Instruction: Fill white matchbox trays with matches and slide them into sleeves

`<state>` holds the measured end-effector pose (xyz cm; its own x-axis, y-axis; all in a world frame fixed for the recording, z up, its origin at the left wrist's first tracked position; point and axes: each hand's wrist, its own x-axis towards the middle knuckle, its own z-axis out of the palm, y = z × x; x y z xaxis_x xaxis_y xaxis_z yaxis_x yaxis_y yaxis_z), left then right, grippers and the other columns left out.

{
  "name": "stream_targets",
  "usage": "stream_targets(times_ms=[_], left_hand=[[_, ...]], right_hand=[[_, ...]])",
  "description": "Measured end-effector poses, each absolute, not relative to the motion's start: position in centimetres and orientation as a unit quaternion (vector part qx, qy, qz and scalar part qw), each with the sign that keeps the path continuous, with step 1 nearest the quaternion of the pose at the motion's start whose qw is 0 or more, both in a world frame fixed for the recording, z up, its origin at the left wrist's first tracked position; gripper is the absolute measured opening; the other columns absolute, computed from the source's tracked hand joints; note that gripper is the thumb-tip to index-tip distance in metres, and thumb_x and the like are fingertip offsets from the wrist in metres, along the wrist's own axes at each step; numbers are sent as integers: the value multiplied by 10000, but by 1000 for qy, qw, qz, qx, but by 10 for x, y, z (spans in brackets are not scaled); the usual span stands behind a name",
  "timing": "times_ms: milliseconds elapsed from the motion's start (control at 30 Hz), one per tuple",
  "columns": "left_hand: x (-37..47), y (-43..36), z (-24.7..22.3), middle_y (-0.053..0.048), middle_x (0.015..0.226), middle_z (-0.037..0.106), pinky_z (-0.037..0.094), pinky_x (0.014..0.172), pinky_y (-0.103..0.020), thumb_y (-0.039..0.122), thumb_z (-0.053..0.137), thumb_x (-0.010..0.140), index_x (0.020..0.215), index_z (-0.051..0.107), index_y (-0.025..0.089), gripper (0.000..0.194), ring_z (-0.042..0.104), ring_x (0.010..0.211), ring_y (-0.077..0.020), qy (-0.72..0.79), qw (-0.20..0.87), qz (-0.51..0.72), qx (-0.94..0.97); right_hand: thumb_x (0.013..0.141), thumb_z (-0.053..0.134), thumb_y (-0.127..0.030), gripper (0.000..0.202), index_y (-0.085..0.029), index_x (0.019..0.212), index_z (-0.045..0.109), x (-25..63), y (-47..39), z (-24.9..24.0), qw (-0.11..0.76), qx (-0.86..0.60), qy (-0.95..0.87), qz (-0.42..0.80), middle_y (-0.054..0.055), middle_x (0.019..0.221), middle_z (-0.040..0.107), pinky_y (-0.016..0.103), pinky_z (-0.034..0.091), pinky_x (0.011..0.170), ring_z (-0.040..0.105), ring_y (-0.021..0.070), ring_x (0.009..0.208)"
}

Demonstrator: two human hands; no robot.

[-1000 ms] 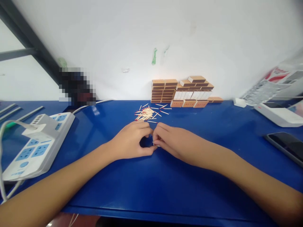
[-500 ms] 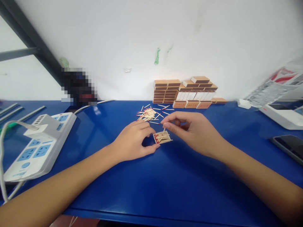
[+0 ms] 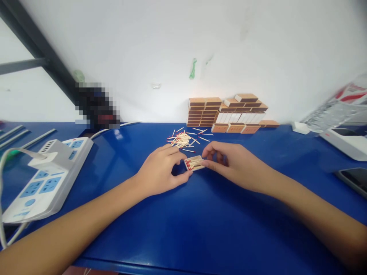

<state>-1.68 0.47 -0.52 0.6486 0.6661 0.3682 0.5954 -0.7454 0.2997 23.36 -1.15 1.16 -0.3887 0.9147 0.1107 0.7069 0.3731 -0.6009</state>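
Observation:
A small open matchbox tray (image 3: 197,157) holds several red-tipped matches (image 3: 194,164), most with their heads to the left. My left hand (image 3: 162,170) grips the tray's left end, thumb on the near side and index finger on the far side. At the tray's right end are the curled thumb and index finger of my right hand (image 3: 237,164), the thumb against the match ends. Whether a single match is between those fingertips I cannot tell. Just beyond the tray lies a loose pile of matches (image 3: 181,139) on the blue table (image 3: 183,229).
Matchboxes (image 3: 204,111) are stacked against the wall, with more boxes (image 3: 242,109) stacked to their right. A white power strip (image 3: 54,175) with a plugged-in cable sits at left. On the right are a phone (image 3: 354,177), a white device (image 3: 344,139) and a plastic-wrapped package (image 3: 338,105).
My right hand has lowered from holding a match upright above the tray to the tray's right end. The matches inside now lie flatter and more in line.

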Motion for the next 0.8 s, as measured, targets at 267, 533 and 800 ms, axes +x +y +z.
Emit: stream_targets(times_ms=[267,533,800], left_hand=[[-17,5,-7,-35,861,668,494,807,-363,380,709,906,1014,736,175,233,606,831,-202,345,69,236,906],[-17,5,-6,-44,883,677,499,804,-367,370,707,909,1017,736,160,238,610,861,-212,331,73,221,914],[-18,6,-5,-40,881,685,504,813,-361,368,699,918,992,728,165,219,618,868,-207,306,78,219,923]], right_hand=[[1011,598,-399,243,-240,872,717,236,-14,14,144,-510,-831,169,8,816,721,295,390,640,617,167,707],[1003,630,-323,172,-216,873,665,230,-14,10,139,-488,-847,159,18,844,709,291,381,654,607,175,738],[988,638,-302,148,-219,866,656,234,-10,6,175,-489,-833,190,-3,813,687,279,392,641,585,150,697]])
